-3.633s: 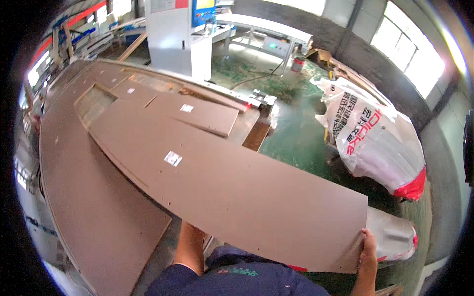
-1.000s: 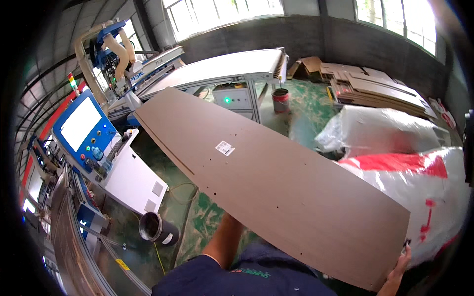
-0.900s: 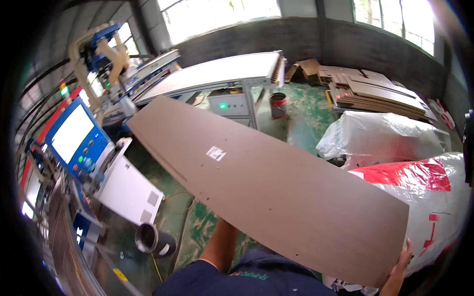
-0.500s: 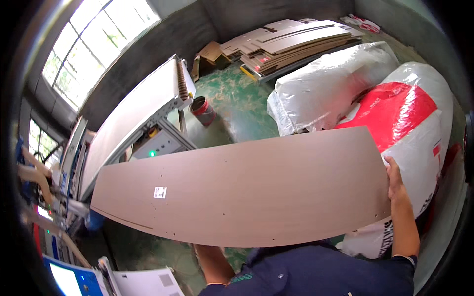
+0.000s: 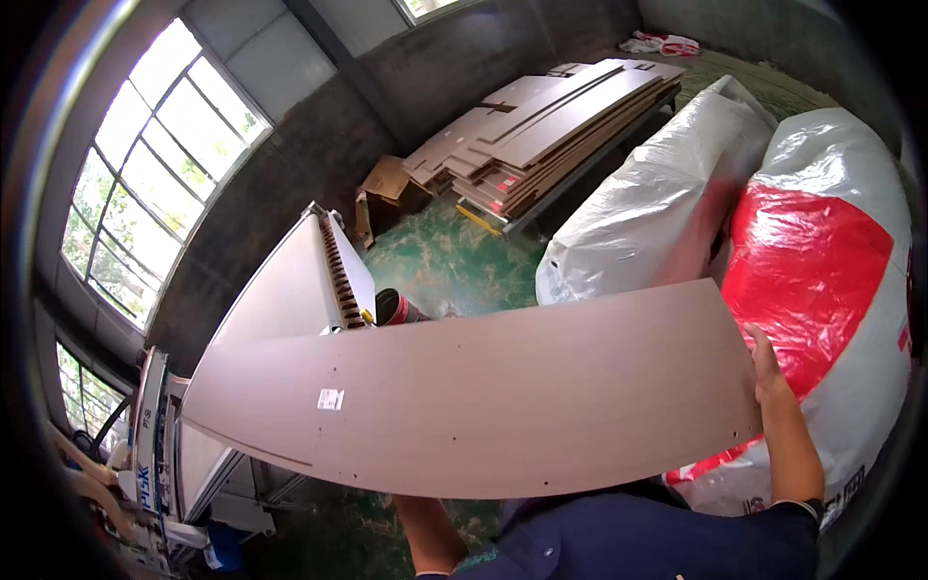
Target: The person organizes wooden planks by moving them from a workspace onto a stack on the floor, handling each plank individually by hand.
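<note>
A long brown wood-grain panel (image 5: 464,406) spans the view in front of me, held up off the floor. It carries a small white label (image 5: 331,399), several small drilled holes and a thin groove near its left end. At the panel's right end my right hand (image 5: 764,365) is closed round the edge, fingertips up beside the corner. My left forearm (image 5: 428,532) runs up beneath the near edge, and the panel hides that hand and its fingers.
Behind the panel's left part stands a pale-topped table (image 5: 275,290) with a toothed edge, beside a dark red bucket (image 5: 394,307). Machinery (image 5: 150,445) is at far left. Stacked panels (image 5: 541,135) lie at the back. Large plastic-wrapped bundles (image 5: 648,208) fill the right side.
My view has turned and tilted up, showing more wall and window. The panel, still held, now overlaps the table's near end and partly covers the bucket.
</note>
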Tool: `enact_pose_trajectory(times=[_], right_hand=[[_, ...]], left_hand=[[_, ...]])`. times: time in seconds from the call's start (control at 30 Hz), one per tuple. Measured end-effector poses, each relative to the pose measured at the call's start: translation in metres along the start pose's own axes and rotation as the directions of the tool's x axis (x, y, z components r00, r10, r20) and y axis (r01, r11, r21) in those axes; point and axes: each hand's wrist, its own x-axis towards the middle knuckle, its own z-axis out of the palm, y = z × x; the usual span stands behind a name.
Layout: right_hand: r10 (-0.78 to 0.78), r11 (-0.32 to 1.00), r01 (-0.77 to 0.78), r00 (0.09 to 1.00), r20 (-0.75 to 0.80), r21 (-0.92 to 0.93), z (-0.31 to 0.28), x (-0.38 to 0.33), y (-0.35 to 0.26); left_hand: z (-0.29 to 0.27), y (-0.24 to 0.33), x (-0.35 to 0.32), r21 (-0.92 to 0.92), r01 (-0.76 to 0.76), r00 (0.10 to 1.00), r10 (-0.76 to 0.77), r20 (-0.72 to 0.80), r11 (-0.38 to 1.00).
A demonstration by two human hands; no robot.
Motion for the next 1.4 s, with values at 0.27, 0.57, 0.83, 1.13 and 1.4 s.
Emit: enact_pose_trajectory(times=[0.27,0.57,0.83,1.13,1.4], right_hand=[[0.021,0.992,-0.010,0.996,-0.089,0.124,0.089,0.080,-0.011],[-0.011,0.937,0.136,0.932,-0.362,0.321,0.187,0.116,0.006],[-0.040,0.821,0.401,0.750,-0.660,0.406,0.256,0.144,0.016],[0.030,0.726,0.583,0.502,-0.864,0.364,0.351,0.146,0.015],[0.229,0.641,0.706,0.199,-0.953,0.301,0.513,0.202,0.039]], left_hand=[[0.034,0.021,0.217,0.026,0.119,0.987,-0.122,0.109,0.993],[0.108,-0.004,0.479,0.107,0.363,0.874,-0.378,0.305,0.926],[0.219,-0.092,0.653,0.268,0.546,0.649,-0.603,0.464,0.794],[0.367,-0.195,0.772,0.427,0.651,0.346,-0.746,0.569,0.628],[0.429,-0.280,0.864,0.562,0.707,0.027,-0.811,0.584,0.429]])
